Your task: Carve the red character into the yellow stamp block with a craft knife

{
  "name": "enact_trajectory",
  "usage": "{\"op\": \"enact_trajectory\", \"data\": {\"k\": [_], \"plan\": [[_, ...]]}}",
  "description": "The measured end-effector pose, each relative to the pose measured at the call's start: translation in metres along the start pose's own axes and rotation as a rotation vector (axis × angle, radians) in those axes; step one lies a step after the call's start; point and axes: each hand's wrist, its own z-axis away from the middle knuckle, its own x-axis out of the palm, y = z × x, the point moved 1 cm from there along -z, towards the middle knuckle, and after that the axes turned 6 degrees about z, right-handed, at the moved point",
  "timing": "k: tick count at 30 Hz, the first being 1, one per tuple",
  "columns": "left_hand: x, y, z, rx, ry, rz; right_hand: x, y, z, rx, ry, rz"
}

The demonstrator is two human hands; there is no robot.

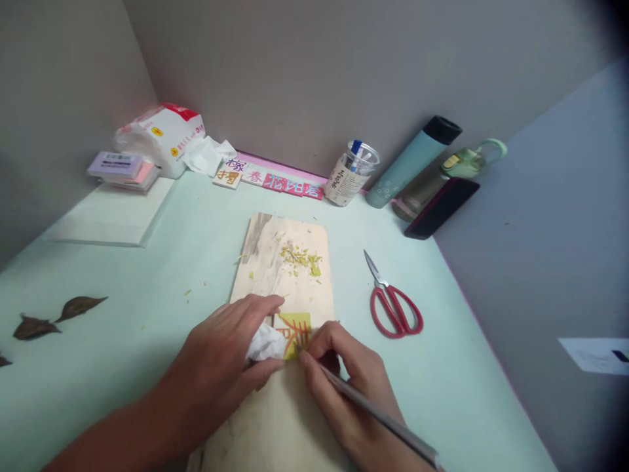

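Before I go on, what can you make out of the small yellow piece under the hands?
The yellow piece looks square and flat, its material unclear, with an orange-red character drawn across its face, turned sideways. It lies face up on the pale, wood-like board. Crumpled white tissue, held by the left hand, covers part of its left side. The tip of the slim grey tool in the right hand meets its lower right area. How deep any cuts go, I can't tell.

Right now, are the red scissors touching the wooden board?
Apart. The head view shows pale green tabletop between the red scissors and the right edge of the wooden board.
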Motion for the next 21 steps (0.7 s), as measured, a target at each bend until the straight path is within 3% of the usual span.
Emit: {"op": "enact_trajectory", "data": {"k": [4,11,21], "plan": [[0.001,0.000,0.001,0.032,-0.004,-0.027,0.003,0.002,0.002,0.018,0.006,-0.003],[-0.012,0.002,-0.001,-0.019,-0.158,0.050,0.007,0.006,0.001,0.044,0.027,-0.057],[-0.012,0.001,-0.001,-0.033,-0.148,0.047,0.012,0.009,0.008,0.059,0.036,-0.134]]}}
